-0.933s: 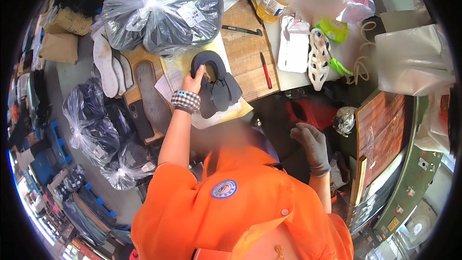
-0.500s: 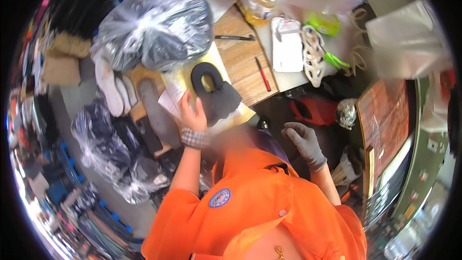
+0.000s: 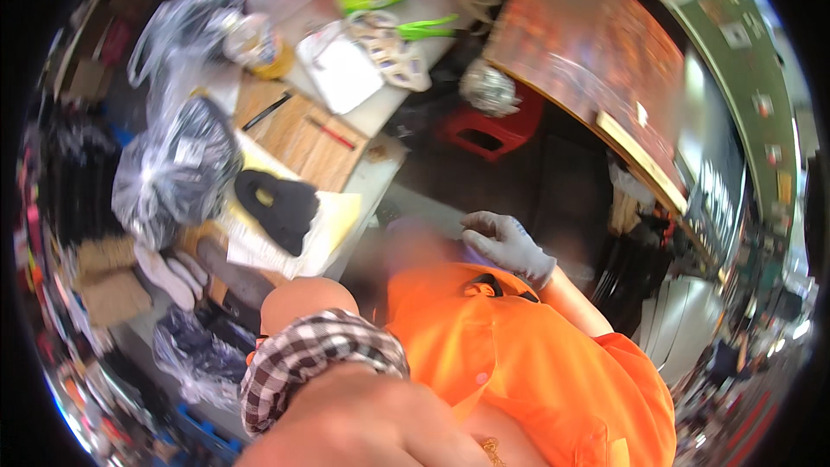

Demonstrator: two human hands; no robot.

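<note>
Lying beyond both hands (image 3: 510,246) (image 3: 367,424) (right loosely curled, left's state unclear) are black pieces (image 3: 281,212).

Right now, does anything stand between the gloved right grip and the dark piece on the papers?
No loose object that I can make out stands between the gloved right grip and the dark piece. Only the table edge and part of the papers lie across that line, though its middle is partly blurred.

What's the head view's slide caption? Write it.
Bare left grip close to camera, gloved right grip by orange shirt, dark pieces on papers.
</note>
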